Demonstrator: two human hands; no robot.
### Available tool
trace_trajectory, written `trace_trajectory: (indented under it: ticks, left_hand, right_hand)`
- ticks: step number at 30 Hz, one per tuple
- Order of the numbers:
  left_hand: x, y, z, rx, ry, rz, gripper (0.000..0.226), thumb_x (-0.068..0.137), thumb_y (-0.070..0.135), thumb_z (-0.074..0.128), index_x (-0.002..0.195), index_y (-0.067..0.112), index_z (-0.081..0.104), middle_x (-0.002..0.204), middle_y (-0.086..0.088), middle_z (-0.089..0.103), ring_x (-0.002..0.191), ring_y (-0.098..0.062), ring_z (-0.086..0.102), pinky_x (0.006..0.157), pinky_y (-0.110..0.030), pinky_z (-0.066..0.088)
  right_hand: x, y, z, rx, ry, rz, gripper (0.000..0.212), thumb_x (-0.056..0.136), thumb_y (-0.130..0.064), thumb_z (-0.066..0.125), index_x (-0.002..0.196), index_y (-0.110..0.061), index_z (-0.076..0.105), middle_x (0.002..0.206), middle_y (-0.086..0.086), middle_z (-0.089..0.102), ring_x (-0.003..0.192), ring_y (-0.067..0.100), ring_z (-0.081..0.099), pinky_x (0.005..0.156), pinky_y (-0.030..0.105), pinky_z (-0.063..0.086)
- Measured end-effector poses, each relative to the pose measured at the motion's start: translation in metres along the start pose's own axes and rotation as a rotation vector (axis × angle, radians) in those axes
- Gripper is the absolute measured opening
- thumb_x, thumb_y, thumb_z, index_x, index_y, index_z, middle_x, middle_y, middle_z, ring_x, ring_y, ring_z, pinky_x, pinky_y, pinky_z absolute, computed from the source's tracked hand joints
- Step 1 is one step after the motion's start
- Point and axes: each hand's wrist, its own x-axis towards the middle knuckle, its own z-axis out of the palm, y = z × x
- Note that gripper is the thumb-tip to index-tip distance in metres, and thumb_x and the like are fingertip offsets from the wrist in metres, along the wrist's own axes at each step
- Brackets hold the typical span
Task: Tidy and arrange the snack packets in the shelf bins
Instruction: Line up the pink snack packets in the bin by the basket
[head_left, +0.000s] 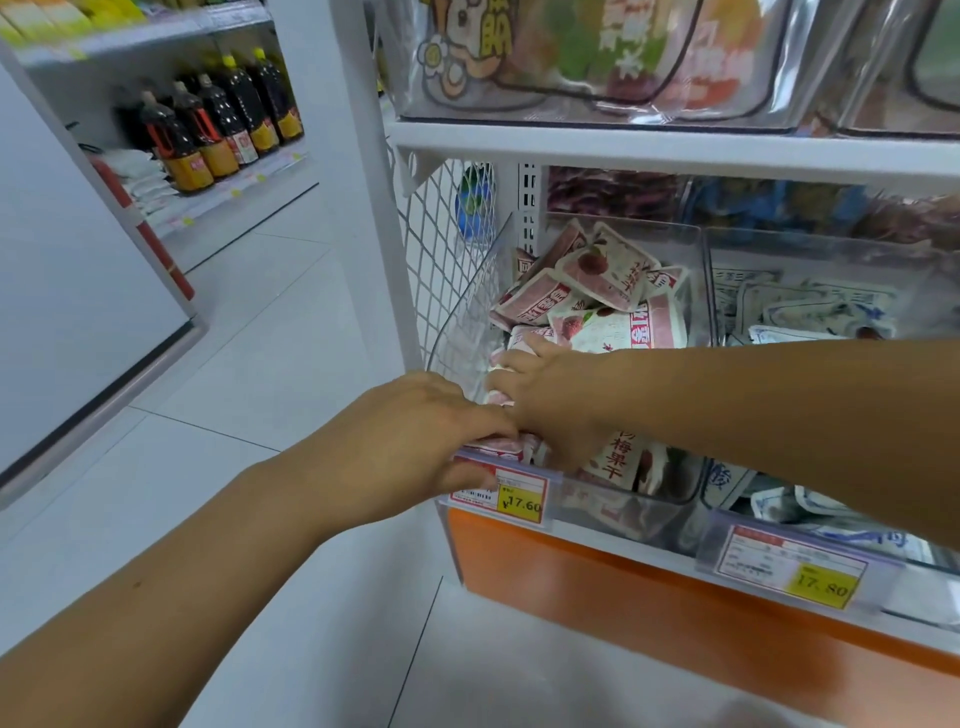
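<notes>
I am reaching both hands into the clear bin (696, 244) at the left end of the shelf, which is holding a loose heap of pink-and-white packets (597, 291) lying at all angles. My left hand (415, 441) is curling its fingers over one of these packets at the bin's front rim, with the thumb pressing against the price strip below. My right hand (550, 395) is crossing in from the right and closing its fingers around more of the same packets just behind the left hand; the two hands are nearly touching.

A packet below my right wrist is showing the characters 梅果干, and several are showing a red fruit picture. The price tag (519, 501) on this bin is reading ¥17.60 on yellow.

The neighbouring bin (711, 291) to the right is holding blue-and-white packets (810, 312), whose writing is too blurred to read; its tag (821, 584) is reading 17.80. Above, a shelf bin (597, 111) is holding bags with a cartoon figure.
</notes>
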Motion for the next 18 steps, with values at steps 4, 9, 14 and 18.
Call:
trace_trajectory:
  ticks: [4, 9, 14, 18]
  left_hand:
    - [-0.003, -0.003, 0.010, 0.079, 0.110, 0.053, 0.036, 0.086, 0.051, 0.057, 0.120, 0.040, 0.051, 0.087, 0.012, 0.068, 0.080, -0.014, 0.055, 0.078, -0.029, 0.043]
    - [-0.005, -0.008, 0.015, 0.050, 0.154, 0.090, 0.034, 0.089, 0.055, 0.043, 0.114, 0.038, 0.059, 0.084, 0.016, 0.065, 0.076, -0.010, 0.053, 0.079, -0.018, 0.033]
    - [-0.005, -0.011, 0.015, 0.011, 0.143, 0.075, 0.034, 0.090, 0.055, 0.039, 0.115, 0.040, 0.058, 0.083, 0.015, 0.063, 0.077, -0.010, 0.049, 0.078, -0.015, 0.029]
    - [-0.002, -0.009, 0.020, 0.066, 0.152, 0.082, 0.034, 0.090, 0.054, 0.039, 0.114, 0.039, 0.057, 0.078, 0.013, 0.062, 0.076, -0.012, 0.052, 0.080, -0.022, 0.037]
  right_hand:
    - [0.006, 0.003, -0.004, -0.031, 0.012, 0.041, 0.072, 0.067, -0.069, 0.064, 0.132, -0.045, 0.041, 0.139, 0.008, 0.037, 0.134, 0.033, 0.027, 0.108, 0.059, 0.019]
    - [0.001, 0.023, 0.002, -0.078, 0.101, 0.053, 0.057, 0.073, -0.057, 0.063, 0.126, -0.044, 0.048, 0.138, 0.003, 0.038, 0.127, 0.027, 0.036, 0.101, 0.050, 0.034]
    - [-0.002, 0.040, -0.003, -0.033, 0.073, 0.077, 0.060, 0.073, -0.054, 0.069, 0.128, -0.044, 0.049, 0.141, 0.001, 0.035, 0.129, 0.026, 0.034, 0.104, 0.049, 0.034]
    - [0.000, 0.036, 0.003, 0.053, 0.123, 0.071, 0.057, 0.075, -0.057, 0.065, 0.129, -0.049, 0.049, 0.138, -0.002, 0.039, 0.128, 0.024, 0.033, 0.106, 0.048, 0.030]
